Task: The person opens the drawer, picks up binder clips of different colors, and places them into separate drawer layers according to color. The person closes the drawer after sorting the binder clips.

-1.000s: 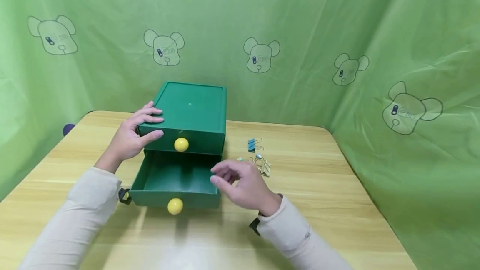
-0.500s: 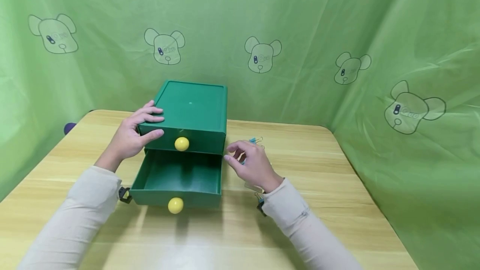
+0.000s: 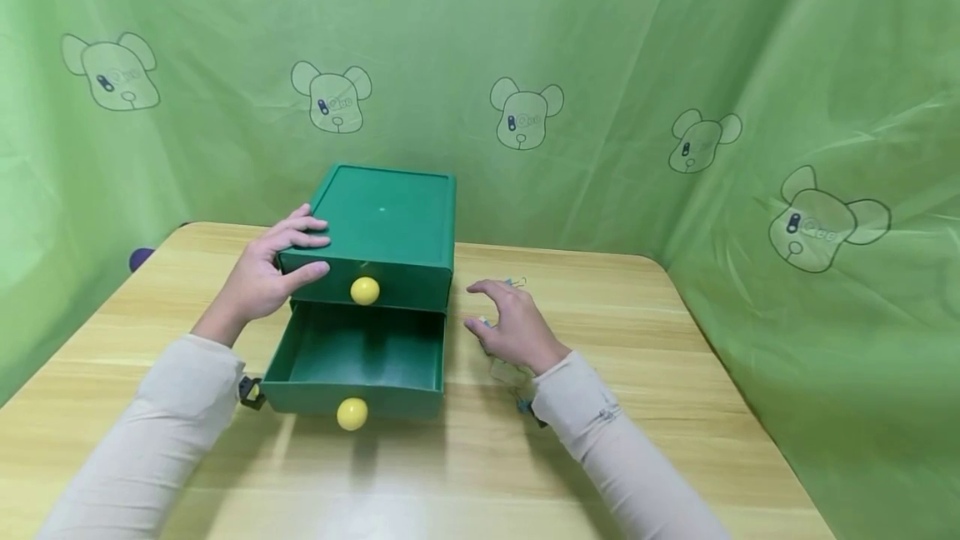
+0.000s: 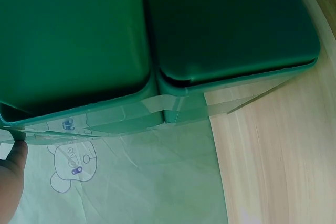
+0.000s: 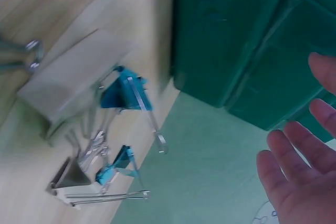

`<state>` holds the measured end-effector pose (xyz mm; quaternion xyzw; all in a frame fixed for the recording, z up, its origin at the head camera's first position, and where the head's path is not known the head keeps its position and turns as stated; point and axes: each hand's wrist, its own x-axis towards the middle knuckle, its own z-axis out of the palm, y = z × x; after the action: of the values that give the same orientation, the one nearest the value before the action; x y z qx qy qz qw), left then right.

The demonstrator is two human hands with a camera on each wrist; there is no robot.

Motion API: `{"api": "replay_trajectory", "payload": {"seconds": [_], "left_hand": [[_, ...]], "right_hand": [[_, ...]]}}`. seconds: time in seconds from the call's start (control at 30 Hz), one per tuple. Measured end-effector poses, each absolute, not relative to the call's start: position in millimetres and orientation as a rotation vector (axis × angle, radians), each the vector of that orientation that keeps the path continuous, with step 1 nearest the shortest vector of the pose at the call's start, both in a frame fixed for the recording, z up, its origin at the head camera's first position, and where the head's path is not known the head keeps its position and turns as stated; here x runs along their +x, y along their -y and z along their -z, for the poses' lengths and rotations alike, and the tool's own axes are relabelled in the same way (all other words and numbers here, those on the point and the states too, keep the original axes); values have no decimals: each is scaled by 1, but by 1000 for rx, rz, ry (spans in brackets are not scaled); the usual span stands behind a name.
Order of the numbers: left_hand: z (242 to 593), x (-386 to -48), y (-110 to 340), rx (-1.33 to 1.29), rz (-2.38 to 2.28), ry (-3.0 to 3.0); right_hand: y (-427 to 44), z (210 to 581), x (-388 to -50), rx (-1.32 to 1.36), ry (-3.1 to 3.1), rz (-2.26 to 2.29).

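A green two-drawer box (image 3: 386, 215) stands on the table, its lower drawer (image 3: 352, 398) pulled out and its upper one closed. My left hand (image 3: 262, 277) holds the box's top left front corner, fingers on the top and thumb on the front. Right of the box, my right hand (image 3: 517, 327) hovers near the binder clips with thumb and fingers apart, holding nothing. In the right wrist view lie a blue clip (image 5: 126, 92), a smaller blue clip (image 5: 118, 166), a large pale clip (image 5: 73, 77) and a smaller pale one (image 5: 73, 179).
The wooden table (image 3: 637, 407) reaches out to both sides and the front. Behind it and at the right hangs a green curtain (image 3: 600, 48) with bear drawings. A purple thing (image 3: 139, 258) shows beyond the table's left edge. Yellow knobs are on both drawers.
My right hand has moved from the lower drawer's right edge to the clips, rightward and away from me, and its fingers have spread. My left hand has stayed on the box.
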<state>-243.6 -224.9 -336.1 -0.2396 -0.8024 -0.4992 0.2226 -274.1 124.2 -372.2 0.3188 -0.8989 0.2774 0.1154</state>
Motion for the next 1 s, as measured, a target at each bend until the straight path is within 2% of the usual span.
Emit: {"api": "replay_trajectory", "payload": {"seconds": [0.5, 1.0], "left_hand": [[337, -244, 225, -661, 1365, 2221], [336, -244, 224, -662, 1374, 2220]], "right_hand": [[-135, 400, -292, 879, 2932, -673], [-136, 407, -302, 848, 3042, -532]]}}
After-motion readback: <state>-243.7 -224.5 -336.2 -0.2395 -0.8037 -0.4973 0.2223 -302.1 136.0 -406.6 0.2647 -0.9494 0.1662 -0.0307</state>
